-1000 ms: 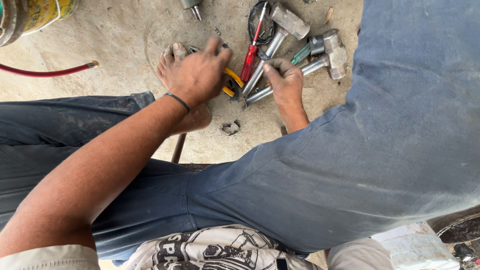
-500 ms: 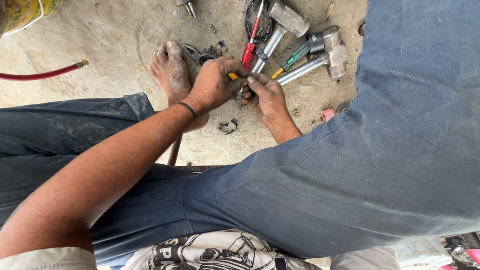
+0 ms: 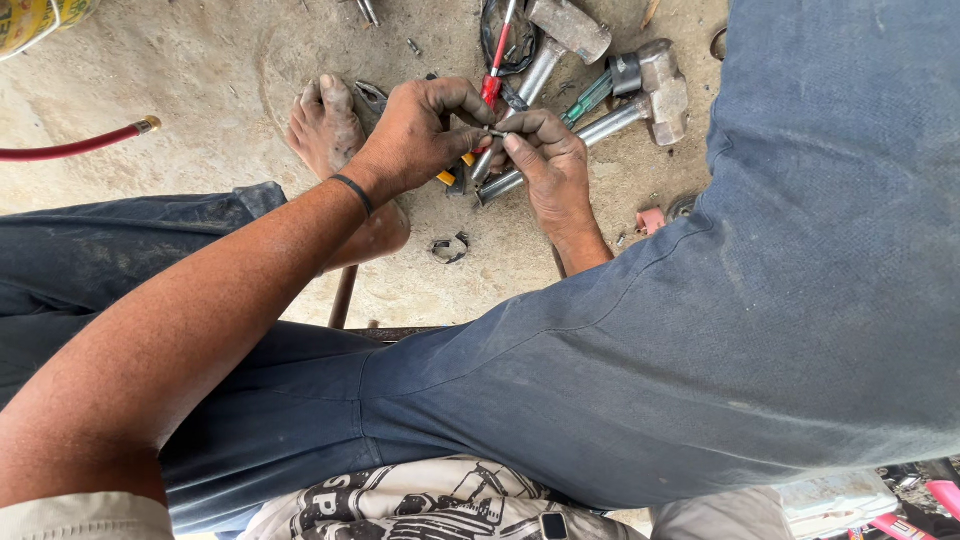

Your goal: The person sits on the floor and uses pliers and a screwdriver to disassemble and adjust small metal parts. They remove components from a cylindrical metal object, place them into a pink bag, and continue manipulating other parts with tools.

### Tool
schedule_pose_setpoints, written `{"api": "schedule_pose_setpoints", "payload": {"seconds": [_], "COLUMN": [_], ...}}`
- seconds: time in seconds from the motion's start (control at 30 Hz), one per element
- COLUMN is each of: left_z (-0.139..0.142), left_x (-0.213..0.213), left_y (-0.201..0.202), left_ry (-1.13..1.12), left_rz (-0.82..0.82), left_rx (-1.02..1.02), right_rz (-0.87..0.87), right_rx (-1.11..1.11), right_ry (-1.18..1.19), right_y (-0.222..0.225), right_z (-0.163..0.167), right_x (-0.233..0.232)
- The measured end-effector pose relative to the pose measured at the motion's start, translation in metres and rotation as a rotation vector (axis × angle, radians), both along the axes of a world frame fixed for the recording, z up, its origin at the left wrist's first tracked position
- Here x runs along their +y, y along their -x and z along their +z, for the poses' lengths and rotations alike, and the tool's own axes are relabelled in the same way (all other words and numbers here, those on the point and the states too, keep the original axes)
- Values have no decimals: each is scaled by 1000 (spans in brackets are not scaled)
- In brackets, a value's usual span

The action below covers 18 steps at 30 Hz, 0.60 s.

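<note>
Left hand and right hand meet fingertip to fingertip low over the concrete floor, just above a cluster of tools. Between them sits a small dark metal piece, pinched at the thumb and forefinger of each hand; too small to identify, possibly a short pin or screw. Both hands are closed in a pinch on it, remaining fingers curled.

Relation noted: the piece lies at the gap between the two hands, its long axis roughly level and running left to right, from one set of fingertips to the other. Neither hand is clearly nearer; both touch it.

Directly below: two steel-handled hammers, handles angled toward the hands, a red-handled screwdriver, a green-handled tool. Person's bare foot rests just left of the left hand. Red hose lies well apart, far left. Small metal clip on the floor nearer the knees.
</note>
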<state>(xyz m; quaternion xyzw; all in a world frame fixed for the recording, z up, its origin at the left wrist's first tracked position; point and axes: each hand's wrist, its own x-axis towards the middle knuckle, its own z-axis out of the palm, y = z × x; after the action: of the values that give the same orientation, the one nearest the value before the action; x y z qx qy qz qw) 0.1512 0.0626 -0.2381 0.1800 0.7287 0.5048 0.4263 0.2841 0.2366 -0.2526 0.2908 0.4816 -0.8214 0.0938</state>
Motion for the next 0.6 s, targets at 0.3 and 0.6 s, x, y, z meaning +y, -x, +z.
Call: {"api": "schedule_pose_setpoints", "payload": {"seconds": [0.3, 0.6], "left_z": [-8, -5], "left_x": [0, 6], "left_y": [-10, -15], "left_ry": [73, 115], "left_rz": [15, 13], "left_rx": [6, 1], "right_rz": [-69, 216], "right_rx": [-33, -45], "right_ry": [116, -550], "right_y": [-8, -13], "right_z": [-10, -21], "right_x": [-3, -7]}}
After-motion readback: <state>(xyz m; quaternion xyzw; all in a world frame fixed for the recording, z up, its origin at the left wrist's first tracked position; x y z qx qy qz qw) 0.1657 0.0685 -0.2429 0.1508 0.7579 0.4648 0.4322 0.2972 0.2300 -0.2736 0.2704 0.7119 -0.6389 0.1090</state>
